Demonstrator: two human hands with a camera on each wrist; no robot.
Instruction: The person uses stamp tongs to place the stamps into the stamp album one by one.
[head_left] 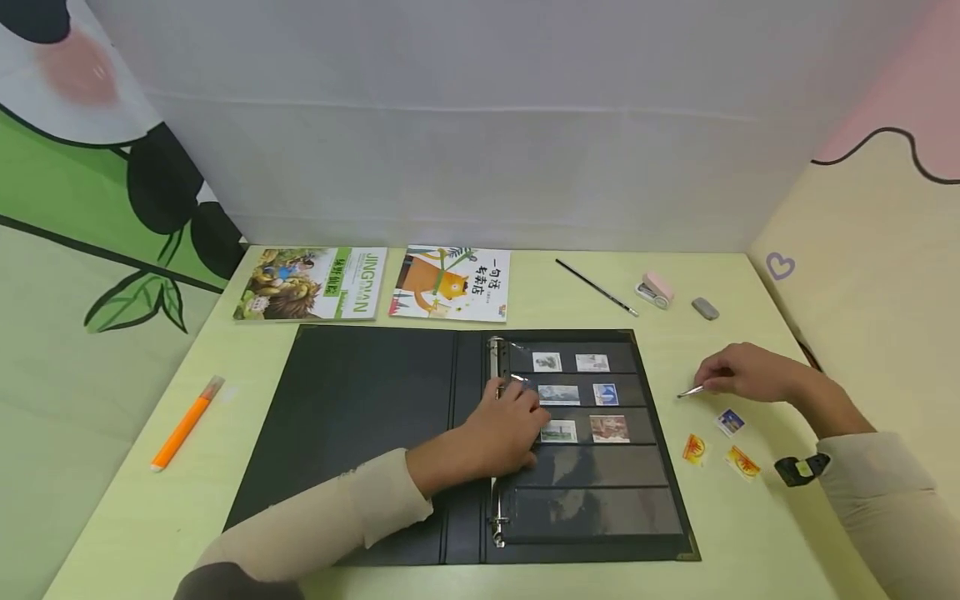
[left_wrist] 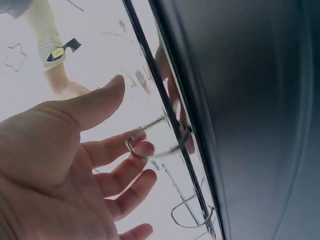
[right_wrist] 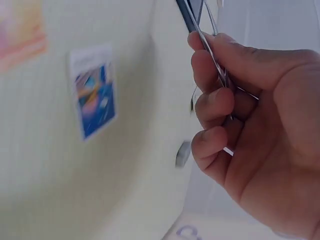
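A black ring-binder stamp album lies spread on the table. Its right side bears a pocket page, with stamps in the upper three rows, among them a brown stamp. My left hand rests over the page's inner edge, fingers loosely bent near a metal ring. Right of the album, my right hand pinches metal tweezers, whose tips point left, low over the table. Just below that hand lies a blue stamp, with two orange-yellow stamps nearer the front.
Two picture books, a green-and-white one and a white one, lie behind the album. A pencil, a pink stapler and a grey eraser are at the back right. An orange marker lies at the left.
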